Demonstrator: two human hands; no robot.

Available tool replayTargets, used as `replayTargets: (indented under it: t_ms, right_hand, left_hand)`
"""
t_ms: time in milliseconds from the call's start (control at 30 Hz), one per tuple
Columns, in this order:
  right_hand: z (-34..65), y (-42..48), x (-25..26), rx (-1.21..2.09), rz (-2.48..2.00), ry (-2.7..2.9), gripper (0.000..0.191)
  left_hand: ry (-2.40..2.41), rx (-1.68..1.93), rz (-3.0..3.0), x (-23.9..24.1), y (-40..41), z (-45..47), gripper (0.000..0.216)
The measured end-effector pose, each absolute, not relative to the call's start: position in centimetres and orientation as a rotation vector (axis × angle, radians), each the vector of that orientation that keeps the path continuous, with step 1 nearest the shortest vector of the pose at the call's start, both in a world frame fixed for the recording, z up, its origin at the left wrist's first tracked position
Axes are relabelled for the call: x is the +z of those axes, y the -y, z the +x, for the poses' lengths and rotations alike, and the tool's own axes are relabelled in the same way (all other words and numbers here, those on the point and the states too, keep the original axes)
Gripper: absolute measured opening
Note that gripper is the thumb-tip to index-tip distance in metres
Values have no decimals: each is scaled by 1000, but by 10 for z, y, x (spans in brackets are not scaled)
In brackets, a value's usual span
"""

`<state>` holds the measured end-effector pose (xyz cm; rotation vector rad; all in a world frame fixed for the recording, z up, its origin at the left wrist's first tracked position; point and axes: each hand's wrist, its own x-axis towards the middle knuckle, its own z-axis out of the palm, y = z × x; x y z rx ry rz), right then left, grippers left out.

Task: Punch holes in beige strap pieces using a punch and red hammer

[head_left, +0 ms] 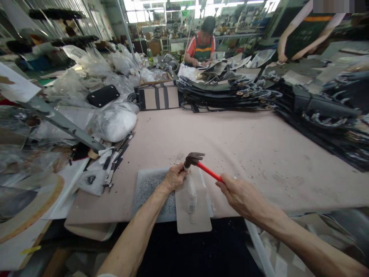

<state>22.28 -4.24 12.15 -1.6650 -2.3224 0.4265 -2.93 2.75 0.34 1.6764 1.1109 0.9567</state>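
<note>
My right hand (240, 196) is closed round the red handle of a claw hammer (198, 163), whose dark head hangs just above my left hand. My left hand (174, 177) is closed on a small upright tool I cannot make out, set against a beige leather piece (194, 213). The beige piece lies on a grey speckled cutting slab (145, 188) at the near edge of the pink worktable (230, 142).
Stacks of dark bag parts (317, 104) line the far and right side. Plastic-wrapped bundles (113, 121) and black strips (118, 154) sit at left. A striped beige bag (158, 98) stands at the back. One person (201, 46) sits behind; another person's arms (300, 38) show far right.
</note>
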Motion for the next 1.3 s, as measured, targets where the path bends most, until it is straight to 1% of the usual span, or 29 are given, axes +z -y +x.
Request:
replayTargets:
  t_ms: [67,167,233,267,433,600,767,867,967,1033,1100,1133,1167,1200,1233,1267,1300]
  right_hand:
    - [221,39,136,355,-1632,2322,25]
    - [216,39,155,161,-1533,2034,25]
    - [213,41,154,64,-1477,1887,24]
    - [212,41,149,55,-1465,1915,24]
    - [222,42,118,233,-1590,2453,24]
    - [222,46,117,271,-1666,2271,29]
    - [226,49,109,454,-1718,2398,25]
    - [241,47,93,621,-1842,2245,28]
    - [256,46,64,771,-1964,2120,30]
    - [260,47,46,714,-2087,2143,29]
    - [254,50,36,442,-2114,2212,26]
    - [248,51,36,282,-2032,2247,30]
    - [239,51,39,157,-1893,2283,38]
    - [228,51,44,88,-1720,2330,46]
    - [216,50,50,84,-1533,2398,52]
    - [203,49,56,124,-1350,2486,53]
    - [190,47,62,182,-1194,2583,50]
  left_hand:
    - [-1113,959,1674,2,-28,-29,11]
    - [-1092,970,1683,0,-28,-29,15]
    - [-1096,969,1679,0,-28,-29,16]
    - [-1103,967,1679,0,-28,-29,15]
    - [-1121,940,1694,2,-27,-29,13]
    - [-1123,974,1695,2,-27,-29,17]
    - [-1140,969,1697,1,-27,-28,17]
    - [-1138,965,1706,0,-27,-28,19]
    - [-1118,945,1702,1,-26,-30,19]
    - [-1103,934,1688,3,-26,-30,23]
    - [-1104,925,1675,5,-26,-31,29]
    - [-1113,925,1670,6,-26,-31,30]
    - [-1126,928,1666,7,-26,-30,30]
    - [-1138,935,1663,8,-26,-30,29]
    - [-1148,947,1657,8,-25,-29,28]
    - [-1156,959,1648,7,-25,-28,26]
    - [-1162,973,1632,6,-25,-27,25]
